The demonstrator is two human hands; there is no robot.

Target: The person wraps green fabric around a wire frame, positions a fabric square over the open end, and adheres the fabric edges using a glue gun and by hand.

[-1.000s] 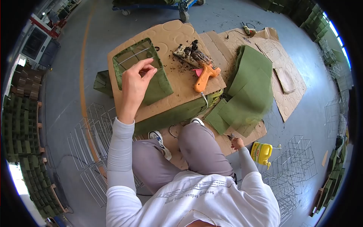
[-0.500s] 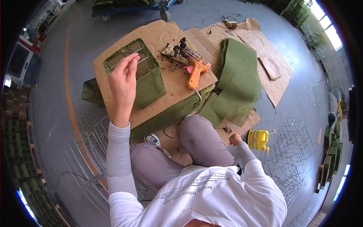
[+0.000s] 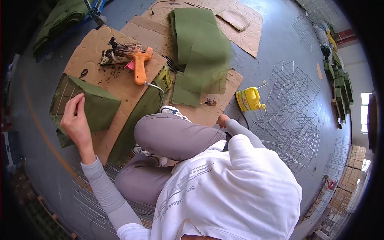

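My left hand (image 3: 76, 120) is closed in a pinch, thumb against fingertips, in front of a green fabric box (image 3: 94, 102) with thin wires across its open side. Whether those fingertips grip a wire or anything else I cannot make out. Low beside my right knee, my right hand (image 3: 223, 120) is curled closed near the cardboard's edge; its contents are hidden. On the cardboard (image 3: 90, 50) lies an orange glue gun (image 3: 140, 67) with a pink trigger, its nose by a dark, glue-smeared piece (image 3: 116, 52).
Green fabric sheets (image 3: 202, 48) lie stacked on more cardboard ahead. A yellow jug (image 3: 250, 99) stands right of my right hand. Wire frames (image 3: 290, 116) cover the floor at right, with more wires (image 3: 94, 200) at lower left. A blue cart (image 3: 94, 10) stands at upper left.
My view has swung right, so the scene sits further left. The green box now shows more of its side panel. My left hand stays pinched beside it; my right hand remains curled.
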